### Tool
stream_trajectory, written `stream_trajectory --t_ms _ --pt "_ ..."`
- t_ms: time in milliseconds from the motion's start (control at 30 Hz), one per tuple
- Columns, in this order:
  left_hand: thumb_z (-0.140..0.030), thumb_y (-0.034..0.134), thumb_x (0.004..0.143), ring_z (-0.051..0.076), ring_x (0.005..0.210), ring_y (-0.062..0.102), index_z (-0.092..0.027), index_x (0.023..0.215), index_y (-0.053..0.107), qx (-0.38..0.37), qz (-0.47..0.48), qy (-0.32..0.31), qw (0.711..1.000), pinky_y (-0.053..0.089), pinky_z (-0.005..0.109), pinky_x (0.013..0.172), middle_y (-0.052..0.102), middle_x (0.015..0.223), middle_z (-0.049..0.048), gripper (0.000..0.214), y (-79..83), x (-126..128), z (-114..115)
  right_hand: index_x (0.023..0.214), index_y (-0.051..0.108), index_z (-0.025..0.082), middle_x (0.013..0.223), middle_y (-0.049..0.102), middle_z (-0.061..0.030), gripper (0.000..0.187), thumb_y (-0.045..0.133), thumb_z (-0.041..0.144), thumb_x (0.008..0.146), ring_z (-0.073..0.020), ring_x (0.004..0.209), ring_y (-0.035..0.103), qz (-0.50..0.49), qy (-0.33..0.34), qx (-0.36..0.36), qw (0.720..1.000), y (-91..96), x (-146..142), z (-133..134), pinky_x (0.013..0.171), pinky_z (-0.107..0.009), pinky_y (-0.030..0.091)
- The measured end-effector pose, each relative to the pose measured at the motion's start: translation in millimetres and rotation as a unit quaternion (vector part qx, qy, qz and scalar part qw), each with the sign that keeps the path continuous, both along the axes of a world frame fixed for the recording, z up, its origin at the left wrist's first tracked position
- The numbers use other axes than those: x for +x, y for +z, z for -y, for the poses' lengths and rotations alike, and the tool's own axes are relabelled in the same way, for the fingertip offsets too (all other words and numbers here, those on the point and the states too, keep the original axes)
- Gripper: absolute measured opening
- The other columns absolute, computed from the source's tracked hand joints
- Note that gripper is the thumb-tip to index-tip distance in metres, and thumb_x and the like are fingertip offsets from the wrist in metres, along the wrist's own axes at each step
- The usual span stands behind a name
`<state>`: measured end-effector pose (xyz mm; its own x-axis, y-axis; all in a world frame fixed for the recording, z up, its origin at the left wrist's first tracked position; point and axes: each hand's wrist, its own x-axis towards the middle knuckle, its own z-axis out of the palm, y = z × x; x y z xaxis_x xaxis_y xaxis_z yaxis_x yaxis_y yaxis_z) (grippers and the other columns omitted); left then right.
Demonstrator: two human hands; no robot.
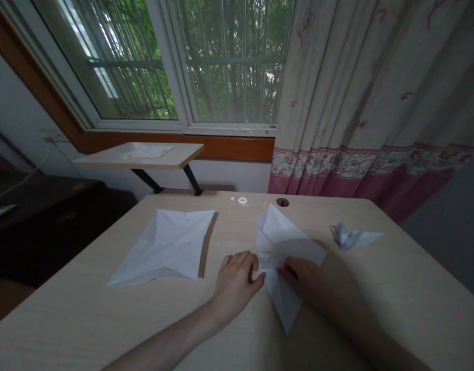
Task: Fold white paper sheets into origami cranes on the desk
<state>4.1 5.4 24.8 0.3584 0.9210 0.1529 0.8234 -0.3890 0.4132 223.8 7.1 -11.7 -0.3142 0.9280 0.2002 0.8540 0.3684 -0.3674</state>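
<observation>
Using the kite-shaped sheet [273, 226] as the landmark, since it's right where both hands are on this pale desk [85, 319]. Way off to its left there's some dark furniture [47, 206], then a small raised shelf [101, 162] behind and left of it with thin white paper [149, 151] on top. Closer in, still left of it and well apart, a creased loose sheet [173, 247] lies with its edges lifted a bit.

Left hand [234, 278] is at the sheet's left edge, fingers curled together, a small gap between thumb and forefinger; can't tell if the tips pinch any paper. Just beyond the sheet are pale spots [242, 200] on the desk, too small to tell if they're lettering or glare. Right hand [312, 283] lies over its right side, thumb and forefinger tips down on the paper, grip unclear. Right of it sits a small folded paper piece [353, 238], with a patterned curtain [360, 103] behind.
</observation>
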Motion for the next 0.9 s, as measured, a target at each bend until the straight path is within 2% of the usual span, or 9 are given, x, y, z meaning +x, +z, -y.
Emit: stream_trajectory --t_ms 367,767,900 --pt "-0.033 0.073 0.075 0.027 0.095 0.060 -0.022 0.086 0.053 0.000 0.011 -0.013 1.000 0.038 0.038 0.084 0.065 0.094 0.0014 0.025 -7.3 -2 2 0.070 0.060 0.022 0.071 0.069 -0.0025 0.022 0.055 0.020 0.091 -0.0195 0.064 0.065 -0.019 -0.007 0.000 1.000 -5.4 1 0 0.059 -0.029 0.043" --pt "-0.039 0.082 0.061 0.030 0.099 0.058 -0.019 0.094 0.056 -0.020 0.011 -0.024 0.999 0.040 0.043 0.087 0.063 0.099 0.0049 0.047 -0.9 0 7 0.071 0.060 0.024 0.072 0.068 -0.0014 0.023 0.056 0.023 0.094 -0.0195 0.066 0.065 -0.027 -0.006 -0.018 0.999 -7.2 4 0 0.062 -0.029 0.045" --pt "-0.041 0.085 0.055 0.034 0.105 0.055 -0.018 0.109 0.058 0.003 0.022 -0.015 1.000 0.041 0.048 0.092 0.061 0.110 0.0095 0.065 -2.2 2 13 0.070 0.058 0.024 0.072 0.068 -0.0016 0.024 0.055 0.024 0.093 -0.0202 0.066 0.065 -0.033 -0.004 -0.030 0.999 -6.9 5 -1 0.062 -0.030 0.046"
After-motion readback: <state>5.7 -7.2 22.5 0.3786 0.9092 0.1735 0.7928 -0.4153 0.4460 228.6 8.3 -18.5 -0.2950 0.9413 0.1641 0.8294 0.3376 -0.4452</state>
